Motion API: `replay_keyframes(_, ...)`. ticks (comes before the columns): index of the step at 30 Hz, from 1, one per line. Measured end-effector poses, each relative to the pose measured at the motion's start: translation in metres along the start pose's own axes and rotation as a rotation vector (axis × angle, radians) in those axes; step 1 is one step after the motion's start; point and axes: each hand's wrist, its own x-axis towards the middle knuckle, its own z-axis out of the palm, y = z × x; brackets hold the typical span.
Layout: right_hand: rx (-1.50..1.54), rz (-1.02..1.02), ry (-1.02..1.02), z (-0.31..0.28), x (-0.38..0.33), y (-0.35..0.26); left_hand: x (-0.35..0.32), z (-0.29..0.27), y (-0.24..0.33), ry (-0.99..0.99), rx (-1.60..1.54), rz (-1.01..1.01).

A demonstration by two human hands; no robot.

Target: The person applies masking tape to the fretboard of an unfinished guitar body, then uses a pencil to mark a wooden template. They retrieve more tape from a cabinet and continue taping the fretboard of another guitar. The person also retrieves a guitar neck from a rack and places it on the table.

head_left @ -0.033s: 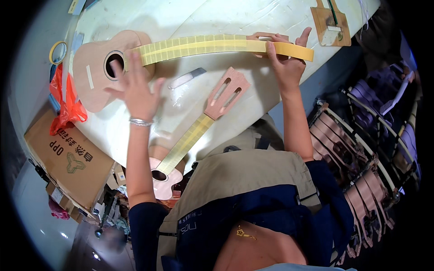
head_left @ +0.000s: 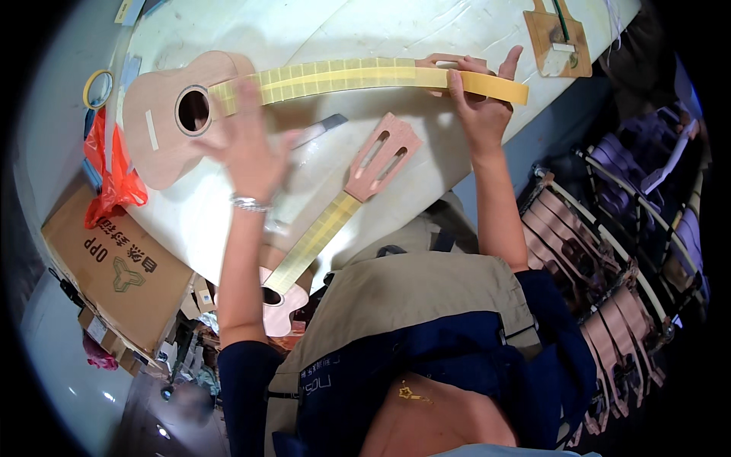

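Two hands work on one unfinished ukulele (head_left: 164, 122) lying flat on the white table (head_left: 320, 30). Right hand (head_left: 481, 103), at 1 o'clock, pinches the free end of a yellow masking-tape strip (head_left: 365, 76) between thumb and fingers, over the headstock, apparently keeping the strip taut along the neck. Left hand (head_left: 247, 148), at 10 o'clock, is motion-blurred, fingers spread, palm down just beside the soundhole; whether it touches the wood cannot be told. It likely steadies the body. Long axis of the instrument runs from 9 to 3 o'clock, body left, headstock right.

A second neck (head_left: 343, 206), pink headstock uppermost, points toward 1 o'clock at table's near edge. Tape roll (head_left: 97, 87), orange bag (head_left: 114, 179) and cardboard box (head_left: 114, 259) sit at 9 o'clock; rack of parts (head_left: 609, 251) at 3 o'clock.
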Motion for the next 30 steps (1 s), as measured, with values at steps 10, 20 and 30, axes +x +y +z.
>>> replay_keyframes(10, -0.036, -0.120, 0.108, 0.026, -0.004, 0.004, -0.003, 0.014, 0.090, 0.019, -0.539, 0.186)
replay_keyframes(20, -0.120, -0.120, 0.053, 0.023, -0.005, 0.005, 0.019, -0.017, 0.106, -0.099, -1.222, -0.347)
replay_keyframes(30, -0.122, -0.117, 0.077, 0.021, -0.002, 0.003, 0.051, -0.002, 0.134, -0.269, -1.279, -0.299)
